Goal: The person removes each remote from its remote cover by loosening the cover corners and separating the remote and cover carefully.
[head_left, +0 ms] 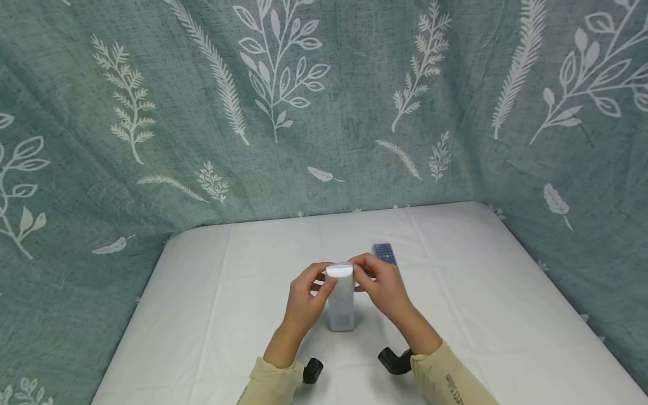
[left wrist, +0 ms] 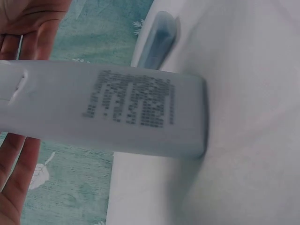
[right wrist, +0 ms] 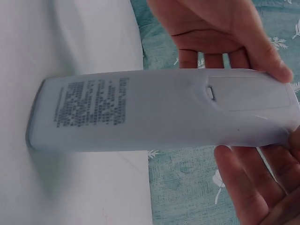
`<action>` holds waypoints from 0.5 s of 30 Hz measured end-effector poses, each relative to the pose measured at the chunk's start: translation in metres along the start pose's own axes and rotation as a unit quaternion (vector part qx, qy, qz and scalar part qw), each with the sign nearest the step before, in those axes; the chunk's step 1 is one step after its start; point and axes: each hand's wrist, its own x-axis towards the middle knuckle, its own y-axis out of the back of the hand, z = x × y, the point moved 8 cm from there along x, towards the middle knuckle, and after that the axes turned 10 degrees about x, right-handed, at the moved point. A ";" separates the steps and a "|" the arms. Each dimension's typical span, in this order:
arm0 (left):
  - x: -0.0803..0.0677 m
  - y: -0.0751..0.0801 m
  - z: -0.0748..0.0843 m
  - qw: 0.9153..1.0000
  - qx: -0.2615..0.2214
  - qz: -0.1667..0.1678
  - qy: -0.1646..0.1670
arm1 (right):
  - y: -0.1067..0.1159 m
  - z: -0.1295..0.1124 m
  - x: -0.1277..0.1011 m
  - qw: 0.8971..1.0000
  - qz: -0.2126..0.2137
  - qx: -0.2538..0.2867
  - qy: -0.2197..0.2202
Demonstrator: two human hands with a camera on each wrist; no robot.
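A white remote control (head_left: 341,304) stands on end on the table, its back with printed text and a battery cover (right wrist: 253,92) facing me. My left hand (head_left: 305,295) holds its upper part from the left, with the thumb along the top edge of the back and the fingers at the side. From the other side my right hand (head_left: 383,284) grips the top right corner between thumb and fingers. In the right wrist view the battery cover sits in place, near both hands. The front with its buttons is hidden.
Behind my right hand lies a second remote control (head_left: 384,252), grey with dark blue buttons, partly covered by that hand. A white cloth covers the table (head_left: 263,253). A green leaf-patterned curtain (head_left: 354,101) hangs around its back and sides. Black wrist cameras (head_left: 395,361) hang at the sleeves.
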 end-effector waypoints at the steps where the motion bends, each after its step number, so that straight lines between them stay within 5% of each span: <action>1: -0.001 0.000 -0.001 1.000 -0.001 0.000 0.003 | 0.000 0.002 0.000 1.000 -0.002 0.007 -0.009; 15: -0.004 -0.003 -0.007 1.000 0.006 -0.013 0.023 | -0.002 0.022 0.005 0.993 -0.011 0.046 -0.108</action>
